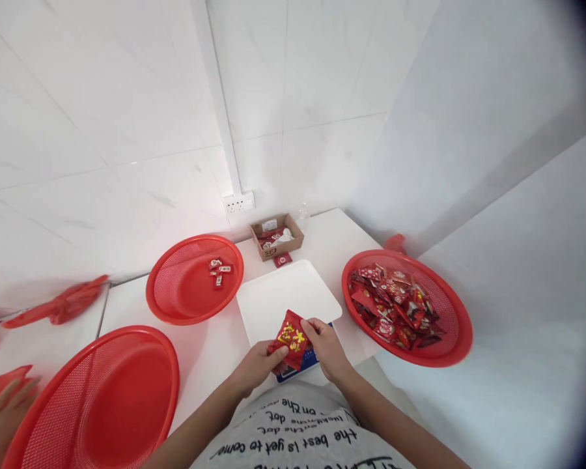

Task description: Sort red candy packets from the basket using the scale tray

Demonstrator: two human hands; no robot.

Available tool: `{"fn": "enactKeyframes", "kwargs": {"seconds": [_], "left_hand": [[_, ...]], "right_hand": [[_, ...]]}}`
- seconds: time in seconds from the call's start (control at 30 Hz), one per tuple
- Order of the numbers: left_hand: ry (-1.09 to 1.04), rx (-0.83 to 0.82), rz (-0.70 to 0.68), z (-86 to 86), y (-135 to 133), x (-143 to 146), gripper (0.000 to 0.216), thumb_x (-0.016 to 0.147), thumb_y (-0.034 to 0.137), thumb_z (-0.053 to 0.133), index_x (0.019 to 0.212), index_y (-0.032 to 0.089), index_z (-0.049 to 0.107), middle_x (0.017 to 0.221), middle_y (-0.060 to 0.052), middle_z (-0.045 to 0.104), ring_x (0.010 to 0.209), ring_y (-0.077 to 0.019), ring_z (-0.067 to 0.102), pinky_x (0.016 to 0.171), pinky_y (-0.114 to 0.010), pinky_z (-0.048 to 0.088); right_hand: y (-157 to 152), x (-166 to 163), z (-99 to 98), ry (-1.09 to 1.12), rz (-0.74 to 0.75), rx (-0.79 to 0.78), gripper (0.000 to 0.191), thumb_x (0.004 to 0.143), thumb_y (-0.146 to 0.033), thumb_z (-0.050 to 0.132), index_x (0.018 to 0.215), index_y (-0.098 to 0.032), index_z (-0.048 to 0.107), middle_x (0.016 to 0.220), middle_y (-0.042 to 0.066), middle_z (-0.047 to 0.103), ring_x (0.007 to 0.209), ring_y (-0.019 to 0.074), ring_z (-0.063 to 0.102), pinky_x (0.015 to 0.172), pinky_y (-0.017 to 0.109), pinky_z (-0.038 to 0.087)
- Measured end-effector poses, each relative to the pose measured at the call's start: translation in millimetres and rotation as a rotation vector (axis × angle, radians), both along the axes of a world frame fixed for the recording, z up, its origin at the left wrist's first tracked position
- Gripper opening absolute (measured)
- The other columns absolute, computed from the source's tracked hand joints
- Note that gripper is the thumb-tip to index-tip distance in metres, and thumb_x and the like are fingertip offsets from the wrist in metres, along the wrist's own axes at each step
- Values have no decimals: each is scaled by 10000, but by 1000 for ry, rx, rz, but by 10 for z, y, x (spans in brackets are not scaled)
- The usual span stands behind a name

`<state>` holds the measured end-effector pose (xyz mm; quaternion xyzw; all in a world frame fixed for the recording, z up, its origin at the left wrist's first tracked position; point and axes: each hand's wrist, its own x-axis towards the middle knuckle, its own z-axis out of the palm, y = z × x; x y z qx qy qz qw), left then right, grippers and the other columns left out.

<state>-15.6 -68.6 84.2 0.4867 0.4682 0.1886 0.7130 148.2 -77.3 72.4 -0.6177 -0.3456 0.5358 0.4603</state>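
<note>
A red packet with yellow print [291,337] is held between both my hands, just above the near edge of a white tray [288,296]. My left hand [258,366] pinches its lower left corner. My right hand [325,345] grips its right side with closed fingers. Under the packet a small blue-edged device [297,368] shows partly. To the right a red basket [456,326] holds several red packets [395,306]. To the left a second red basket [195,279] holds a few small pieces [219,268].
A third, large red basket [97,397] stands at the near left. An open cardboard box [277,236] sits by the wall under a socket [239,202]. Another person's hand [2,417] shows at the far left edge, near more red items [63,303].
</note>
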Motion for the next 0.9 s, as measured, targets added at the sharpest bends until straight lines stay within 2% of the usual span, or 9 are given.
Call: {"fn": "enactKeyframes", "kwargs": {"seconds": [0.1, 0.3, 0.37, 0.43, 0.53, 0.6, 0.67, 0.77, 0.9], "left_hand": [[-41, -10, 99, 12, -3, -15, 389, 725, 532, 575, 706, 145, 608, 584, 4, 569, 546, -104, 435, 569, -231, 337], [-204, -74, 167, 80, 109, -167, 392, 743, 505, 588, 759, 116, 625, 676, -38, 620, 591, -101, 476, 590, -224, 354], [-237, -92, 287, 104, 221, -254, 372, 729, 486, 617, 811, 123, 628, 741, -48, 639, 620, -106, 508, 595, -221, 375], [-265, -84, 477, 141, 382, -361, 344, 692, 457, 668, 819, 141, 618, 760, -35, 644, 619, -103, 526, 589, -216, 400], [-304, -42, 771, 219, 662, -551, 257, 687, 379, 697, 755, 156, 589, 673, 3, 620, 566, -88, 528, 574, -211, 438], [-286, -66, 873, 243, 809, -665, 163, 751, 310, 644, 758, 156, 590, 644, 5, 612, 561, -90, 548, 572, -212, 460], [-247, -125, 879, 204, 875, -726, 87, 812, 237, 564, 804, 159, 603, 682, -4, 625, 577, -87, 570, 582, -211, 475], [-178, -217, 779, 22, 800, -658, 113, 843, 193, 501, 836, 161, 610, 729, -11, 631, 592, -80, 581, 597, -211, 483], [-79, -302, 555, -222, 511, -303, 134, 762, 262, 628, 854, 167, 611, 777, -22, 636, 640, -96, 592, 632, -225, 479]], "right_hand": [[8, -15, 6, 101, -1, -62, 385, 665, -575, 565, 604, -206, 477, 567, -23, 529, 504, 113, 470, 482, 241, 393], [-11, 7, -20, 93, 69, -149, 412, 672, -591, 561, 592, -198, 466, 521, -30, 536, 497, 108, 501, 461, 222, 374], [-24, 48, -34, 87, 55, -138, 411, 668, -587, 570, 593, -193, 478, 539, -29, 541, 504, 104, 504, 462, 219, 370], [-43, 114, -33, 81, 33, -131, 408, 662, -584, 578, 594, -191, 490, 553, -27, 539, 511, 104, 503, 466, 222, 370], [-88, 244, -12, 82, 1, -131, 406, 660, -577, 583, 586, -186, 499, 561, -24, 532, 524, 105, 500, 478, 226, 370], [-120, 339, -5, 90, -27, -130, 403, 660, -573, 584, 587, -183, 507, 563, -24, 531, 528, 104, 494, 489, 229, 373], [-144, 440, -22, 85, -59, -127, 396, 657, -566, 587, 598, -180, 519, 572, -20, 539, 532, 106, 494, 500, 236, 382], [-145, 636, -92, 28, -96, -111, 358, 665, -535, 582, 646, -179, 547, 624, -7, 574, 564, 120, 521, 527, 251, 411], [-89, 1051, -207, -207, -138, -40, 265, 724, -440, 519, 760, -187, 586, 721, 16, 621, 678, 157, 575, 622, 288, 460]]}}
